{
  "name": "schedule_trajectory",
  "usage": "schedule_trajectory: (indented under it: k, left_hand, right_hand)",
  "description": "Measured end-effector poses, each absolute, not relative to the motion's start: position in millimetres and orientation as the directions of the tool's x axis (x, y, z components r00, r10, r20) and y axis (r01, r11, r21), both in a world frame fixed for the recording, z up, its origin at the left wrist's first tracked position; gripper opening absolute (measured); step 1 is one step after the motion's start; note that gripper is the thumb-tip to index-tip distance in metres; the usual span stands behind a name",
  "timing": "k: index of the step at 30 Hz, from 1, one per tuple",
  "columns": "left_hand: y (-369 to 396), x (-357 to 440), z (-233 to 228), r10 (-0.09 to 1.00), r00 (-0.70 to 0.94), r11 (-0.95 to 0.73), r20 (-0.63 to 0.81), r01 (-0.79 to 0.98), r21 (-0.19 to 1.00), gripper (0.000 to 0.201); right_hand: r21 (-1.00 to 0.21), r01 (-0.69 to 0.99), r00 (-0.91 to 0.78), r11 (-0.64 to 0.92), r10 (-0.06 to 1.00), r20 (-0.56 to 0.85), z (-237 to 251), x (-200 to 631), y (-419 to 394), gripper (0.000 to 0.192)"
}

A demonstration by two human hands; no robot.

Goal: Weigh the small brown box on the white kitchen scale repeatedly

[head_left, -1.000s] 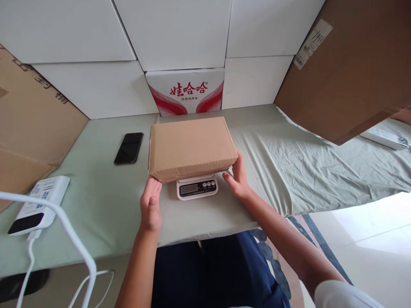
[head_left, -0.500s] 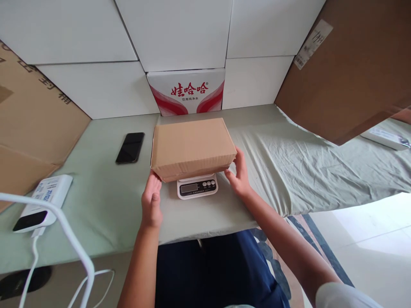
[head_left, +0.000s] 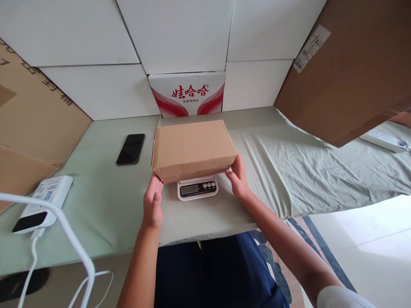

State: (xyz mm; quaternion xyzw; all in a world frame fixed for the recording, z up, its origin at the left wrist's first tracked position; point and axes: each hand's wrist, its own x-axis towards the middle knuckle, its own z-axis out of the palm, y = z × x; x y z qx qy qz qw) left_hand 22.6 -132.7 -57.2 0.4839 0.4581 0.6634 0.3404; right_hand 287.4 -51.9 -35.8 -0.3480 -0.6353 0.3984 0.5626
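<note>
While the cardboard box point(head_left: 193, 149) sits on the small scale point(head_left: 197, 188) at the tabletop's point(head_left: 96, 201) near edge, I cup its lower corners with my left hand point(head_left: 153, 202) and right hand point(head_left: 238, 179), fingers loosely spread, judging that weighing needs both hands let go.

Black phone point(head_left: 130, 148) lying flat on the pale green cloth point(head_left: 289, 162), screen dark. White device point(head_left: 41, 204) near the left edge, cable point(head_left: 32, 261) trailing down from it (plug end hidden). White curved tube point(head_left: 69, 231) arching across the lower left corner. Red-and-white printed carton point(head_left: 189, 93) standing against the white panels point(head_left: 180, 34) at the back. Brown cardboard sheets leaning at left point(head_left: 35, 115) and right point(head_left: 356, 72), the right one bearing a label point(head_left: 311, 48). Flat white pack point(head_left: 383, 140) at far right on the wrinkled cloth.
</note>
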Motion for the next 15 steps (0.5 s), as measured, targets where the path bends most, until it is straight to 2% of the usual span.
schedule_trajectory:
  k: [4,8,12,15]
  left_hand:
    - [-134.4,24.5,-53.1,0.883,-0.316,-0.370,0.349,-0.009,0.929,0.081]
    - [-127.8,22.6,-24.9,0.842,-0.363,-0.431,0.399,-0.008,0.902,0.080]
    - [-82.2,9.3,4.2,0.821,-0.331,-0.495,0.466,-0.006,0.869,0.066]
    - [-29.6,-1.6,-1.9,0.827,-0.343,-0.480,0.445,-0.020,0.877,0.049]
  right_hand:
    - [-0.906,-0.027,-0.144,0.423,0.895,0.423,-33.9,286.0,-53.5,0.065]
    - [-0.903,-0.069,-0.170,0.423,0.887,0.429,-9.5,283.9,-49.6,0.065]
    - [-0.841,-0.036,-0.151,0.540,0.829,0.539,21.6,273.6,-16.9,0.084]
    - [-0.791,0.017,-0.164,0.612,0.782,0.601,19.7,261.6,25.3,0.094]
